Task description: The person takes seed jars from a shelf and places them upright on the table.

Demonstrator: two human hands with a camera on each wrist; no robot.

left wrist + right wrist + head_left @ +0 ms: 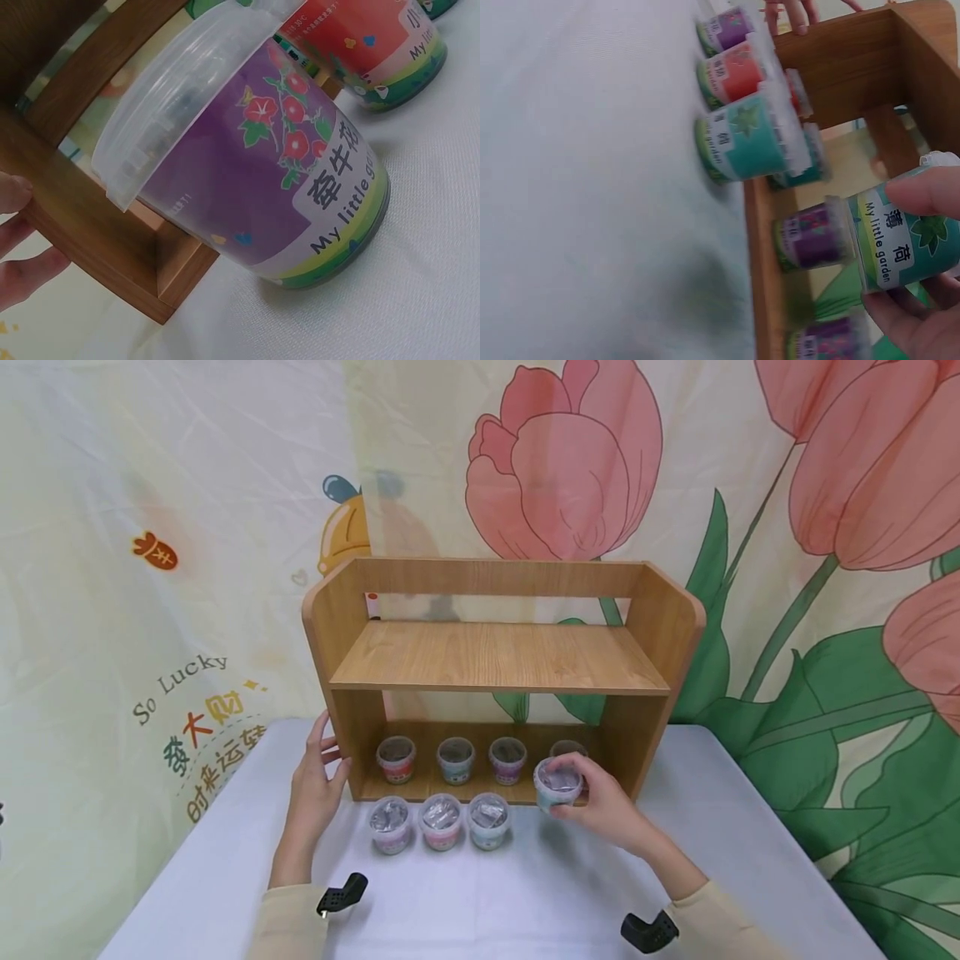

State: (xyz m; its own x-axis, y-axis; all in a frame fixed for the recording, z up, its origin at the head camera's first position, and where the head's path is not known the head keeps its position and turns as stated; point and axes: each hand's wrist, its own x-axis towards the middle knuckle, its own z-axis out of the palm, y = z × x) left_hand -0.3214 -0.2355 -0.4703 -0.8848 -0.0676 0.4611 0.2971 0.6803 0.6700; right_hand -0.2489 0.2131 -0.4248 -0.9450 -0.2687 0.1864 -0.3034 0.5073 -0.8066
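Observation:
My right hand (600, 802) grips a teal lidded pot (557, 787) printed "My little garden", at the front right of the wooden shelf (495, 657). In the right wrist view the thumb presses the pot's label side, with fingers underneath. My left hand (315, 792) rests against the shelf's left side panel, its fingers fairly straight. On the table before the shelf stand a purple pot (225, 172), a red pot (441, 832) and another teal pot (489, 832). Several pots stand on the lower board, red (395, 768) at the left; the rightmost, purple (829, 341), is partly behind the held pot.
A white cloth (465, 910) covers the table. The shelf has an upper board above the pots and a back rail. Behind it hangs a backdrop (247, 527) with large printed tulips. Black camera mounts (649, 933) sit at both wrists.

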